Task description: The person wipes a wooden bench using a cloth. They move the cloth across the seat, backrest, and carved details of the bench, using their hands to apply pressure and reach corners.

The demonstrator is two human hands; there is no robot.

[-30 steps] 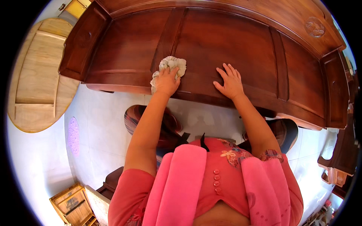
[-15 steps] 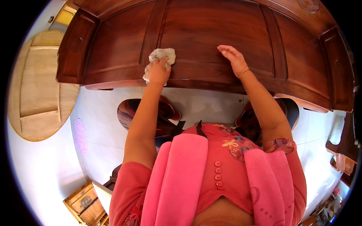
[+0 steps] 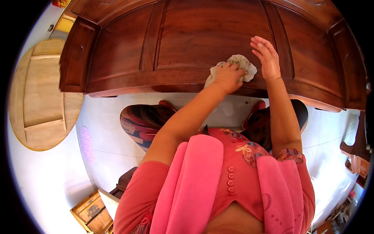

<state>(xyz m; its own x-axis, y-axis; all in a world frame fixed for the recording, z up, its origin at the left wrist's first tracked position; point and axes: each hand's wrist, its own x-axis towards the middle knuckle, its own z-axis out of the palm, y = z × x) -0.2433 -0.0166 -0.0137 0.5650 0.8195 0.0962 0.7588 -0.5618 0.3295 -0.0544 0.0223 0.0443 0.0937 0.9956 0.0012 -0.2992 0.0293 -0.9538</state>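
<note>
A crumpled off-white cloth (image 3: 247, 67) lies on the front part of a dark reddish-brown wooden bench seat (image 3: 210, 35). My left hand (image 3: 229, 78) grips the cloth from above and presses it against the wood, fingers spread over its folds. Just right of the cloth, my right hand (image 3: 268, 60) is raised over the seat, holding nothing, its fingers stretched out. Glossy panels divided by wooden strips make up the seat.
Carved armrests (image 3: 78, 54) close both ends of the bench. An oval wooden board (image 3: 44, 97) is at the left. On the pale floor lies a purple oval mat (image 3: 87, 144). A pink towel (image 3: 191, 175) hangs down my front. Wooden furniture (image 3: 356, 154) stands at the right.
My left hand has slid the cloth rightward along the bench's front part, from the left strip to near my right hand. My right hand has shifted right and a little farther away.
</note>
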